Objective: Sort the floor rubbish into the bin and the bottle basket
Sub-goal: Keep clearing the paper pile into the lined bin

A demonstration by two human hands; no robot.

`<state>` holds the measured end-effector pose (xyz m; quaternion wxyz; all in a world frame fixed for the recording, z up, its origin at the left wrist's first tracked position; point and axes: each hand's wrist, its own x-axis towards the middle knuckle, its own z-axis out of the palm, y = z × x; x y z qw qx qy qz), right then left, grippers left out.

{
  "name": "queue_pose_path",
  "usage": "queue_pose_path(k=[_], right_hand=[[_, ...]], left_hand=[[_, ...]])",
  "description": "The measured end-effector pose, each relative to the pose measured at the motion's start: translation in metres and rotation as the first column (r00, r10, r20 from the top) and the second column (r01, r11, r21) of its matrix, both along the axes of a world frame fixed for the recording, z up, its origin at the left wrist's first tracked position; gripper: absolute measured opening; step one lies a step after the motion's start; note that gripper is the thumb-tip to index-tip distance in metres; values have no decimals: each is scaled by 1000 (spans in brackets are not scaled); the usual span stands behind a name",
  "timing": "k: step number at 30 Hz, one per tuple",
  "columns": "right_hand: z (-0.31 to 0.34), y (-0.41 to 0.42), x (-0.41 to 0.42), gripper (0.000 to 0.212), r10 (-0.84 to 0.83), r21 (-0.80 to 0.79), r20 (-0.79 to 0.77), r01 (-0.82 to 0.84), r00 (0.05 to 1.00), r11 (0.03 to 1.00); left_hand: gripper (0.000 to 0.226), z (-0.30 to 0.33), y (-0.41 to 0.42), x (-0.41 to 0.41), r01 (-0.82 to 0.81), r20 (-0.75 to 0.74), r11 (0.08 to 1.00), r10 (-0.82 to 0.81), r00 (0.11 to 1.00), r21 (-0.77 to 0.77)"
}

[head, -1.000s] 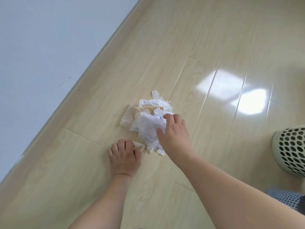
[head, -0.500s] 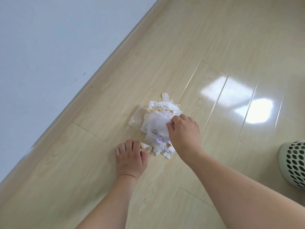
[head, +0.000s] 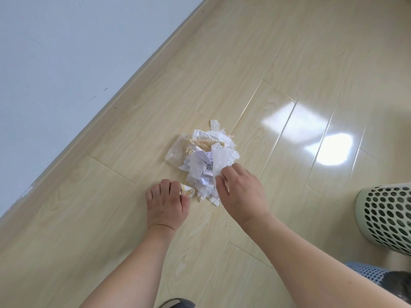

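The paper heap [head: 204, 161] is not yet binned and lies on the glossy pale wood floor [head: 289, 63] near the grey wall [head: 55, 63], with the right hand [head: 240, 192] pinching a tissue sheet, the left hand [head: 165, 203] curled around a scrap, and the perforated bin [head: 387, 216] just right.

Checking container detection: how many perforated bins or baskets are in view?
2, both partly cut off at the right edge: a pale green bin with round holes, and below it a corner of a light blue mesh basket, beside the right forearm. Others may sit out of frame.
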<state>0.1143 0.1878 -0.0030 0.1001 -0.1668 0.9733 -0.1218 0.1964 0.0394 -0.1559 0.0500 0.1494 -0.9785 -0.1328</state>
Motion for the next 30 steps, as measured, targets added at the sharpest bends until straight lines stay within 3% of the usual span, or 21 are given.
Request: queue_pose_path(k=[4,7,10,12,13,15,16,20,24,30], right_hand=[[-2,6,-4,26,-156,-20,87,159,984,987],[5,15,-1,28,-147,-14,224,154,964,988],[25,33,6,30,-98,99,350,67,931,993],[50,51,13,27,-131,131,382,86,915,988],[65,61,18,26,-171,126,381,132,909,983],[91,77,27,24,-262,99,373,243,890,965],[105,86,34,22,-303,84,367,293,880,953],[156,128,69,20,-430,19,338,451,837,893],[192,182,113,22,-549,-118,302,603,779,789],[209,280,178,19,-743,-314,349,818,571,481]], left_hand=[[19,-5,0,0,10,14,999,-10,1000,-30],[22,-5,0,-1,10,67,998,-6,998,-59],[22,2,-5,-4,40,154,999,-39,987,-4],[21,18,-11,-13,-9,369,988,-49,928,153],[19,32,-15,-20,-115,493,952,-43,869,285],[16,69,-17,-32,-379,664,742,-118,738,553],[15,92,-14,-34,-405,686,695,-176,706,595],[9,176,17,-35,-157,607,756,-365,706,636],[21,262,87,-42,31,525,732,-517,675,681],[13,367,230,-33,390,429,661,-730,531,641]])
